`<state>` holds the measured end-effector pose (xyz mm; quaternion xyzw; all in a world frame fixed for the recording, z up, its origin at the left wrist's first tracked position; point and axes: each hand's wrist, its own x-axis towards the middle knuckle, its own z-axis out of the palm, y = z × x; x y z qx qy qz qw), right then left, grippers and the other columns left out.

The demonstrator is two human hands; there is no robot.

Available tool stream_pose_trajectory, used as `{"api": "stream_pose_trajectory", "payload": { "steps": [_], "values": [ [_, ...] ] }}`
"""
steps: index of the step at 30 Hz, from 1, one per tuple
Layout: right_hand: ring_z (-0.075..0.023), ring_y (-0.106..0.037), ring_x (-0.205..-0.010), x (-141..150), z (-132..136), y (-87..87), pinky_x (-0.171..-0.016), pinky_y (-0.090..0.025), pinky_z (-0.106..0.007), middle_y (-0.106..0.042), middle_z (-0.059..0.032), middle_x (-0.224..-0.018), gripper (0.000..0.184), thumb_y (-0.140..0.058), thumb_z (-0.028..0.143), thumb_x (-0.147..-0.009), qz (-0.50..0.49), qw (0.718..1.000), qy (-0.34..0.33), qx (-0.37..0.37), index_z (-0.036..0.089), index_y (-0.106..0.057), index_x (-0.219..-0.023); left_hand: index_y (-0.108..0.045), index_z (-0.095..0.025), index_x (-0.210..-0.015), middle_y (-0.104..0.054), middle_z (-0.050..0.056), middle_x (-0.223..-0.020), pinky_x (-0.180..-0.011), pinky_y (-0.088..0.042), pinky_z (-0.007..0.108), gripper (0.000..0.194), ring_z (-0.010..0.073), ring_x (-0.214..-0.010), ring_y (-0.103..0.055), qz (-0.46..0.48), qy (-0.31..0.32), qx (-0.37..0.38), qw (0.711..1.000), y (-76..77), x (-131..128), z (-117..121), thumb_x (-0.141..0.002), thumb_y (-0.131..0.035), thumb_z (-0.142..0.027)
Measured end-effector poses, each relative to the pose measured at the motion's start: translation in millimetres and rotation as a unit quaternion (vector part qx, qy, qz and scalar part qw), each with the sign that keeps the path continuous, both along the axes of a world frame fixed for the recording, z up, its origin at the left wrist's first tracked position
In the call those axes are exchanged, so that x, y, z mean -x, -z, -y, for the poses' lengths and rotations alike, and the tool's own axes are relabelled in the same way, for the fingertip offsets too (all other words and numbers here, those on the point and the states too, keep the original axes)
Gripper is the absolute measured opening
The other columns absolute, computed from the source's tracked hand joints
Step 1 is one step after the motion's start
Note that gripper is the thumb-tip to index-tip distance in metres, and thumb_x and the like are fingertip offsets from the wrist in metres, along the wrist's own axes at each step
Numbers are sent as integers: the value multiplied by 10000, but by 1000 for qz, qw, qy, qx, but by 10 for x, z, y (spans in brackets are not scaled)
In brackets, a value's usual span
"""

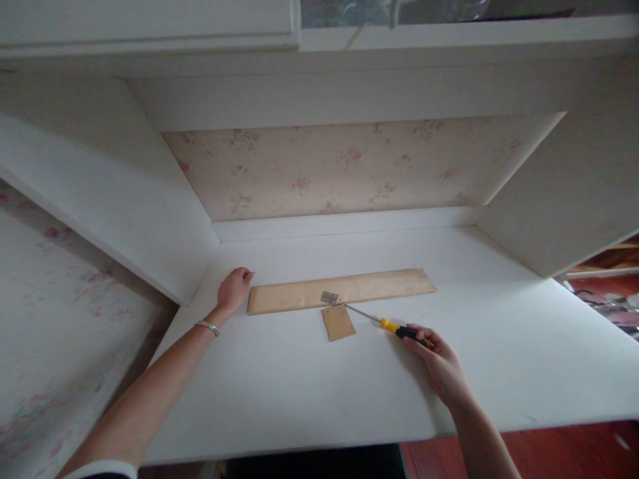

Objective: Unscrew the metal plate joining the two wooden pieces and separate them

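My right hand (433,359) is wrapped round the yellow and black handle of a screwdriver (390,325). The thin shaft points left, its tip close to a small metal hinge (329,297) lying on a long wooden board (379,285). Just in front of the board is a small square brown piece (339,324), with tiny dark spots along its top edge. Beside the board's left end, my left hand (234,290) is raised with its fingers pinched together; whatever they hold is too small to make out. A bracelet circles that wrist.
The white desk surface (259,392) lies under everything, with white side panels (544,186) left and right. Flowered wallpaper (319,173) covers the back wall above a low white ledge. An overhead cabinet (150,26) hangs above. Reddish floor (564,452) shows past the front edge.
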<state>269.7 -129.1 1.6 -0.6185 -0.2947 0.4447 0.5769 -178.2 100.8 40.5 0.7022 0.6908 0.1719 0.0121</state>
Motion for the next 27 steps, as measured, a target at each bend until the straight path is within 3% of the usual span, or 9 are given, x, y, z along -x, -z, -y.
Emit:
{"api": "stream_pose_trajectory", "payload": {
  "steps": [7,17,19,22,27],
  "values": [
    [-183,-538,-1045,17,-12,-25,-883,-390,-272,-599,14,-1146,387,-788,361,-605,-1,1000,11,23,206,-457,-731,-627,-211,-917,-641,65,-999,-692,-436,284,297,206,-850,-611,-53,-46,25,997,165,228,0,-907,-412,-416],
    [-212,-534,-1084,29,-23,-43,-910,-396,-302,-601,-8,-1154,384,-785,358,-607,2,1000,16,21,204,-456,-729,-610,-190,-933,-632,71,-1015,-691,-440,302,307,216,-857,-609,-47,-47,14,998,88,137,6,-919,-385,-399],
    [-213,-534,-1093,18,-24,-23,-911,-398,-299,-601,-8,-1162,383,-784,355,-609,-1,1000,17,20,205,-454,-733,-603,-190,-949,-626,69,-1025,-715,-443,303,311,211,-881,-605,-43,-5,-3,999,8,-6,65,-936,-350,-369],
    [-217,-543,-1090,-5,-24,17,-892,-411,-298,-598,-10,-1178,392,-787,356,-606,-9,999,21,26,207,-452,-746,-597,-203,-987,-624,48,-1032,-783,-441,281,269,184,-928,-591,-13,136,-11,991,-147,-341,194,-938,-373,-343],
    [-205,-551,-1082,-7,-35,46,-877,-423,-279,-595,2,-1190,386,-785,355,-607,-11,999,24,23,207,-453,-736,-604,-201,-1000,-612,32,-1047,-865,-428,263,187,157,-962,-565,25,366,3,930,-306,-1014,424,-901,-493,-315]
  ]
}}
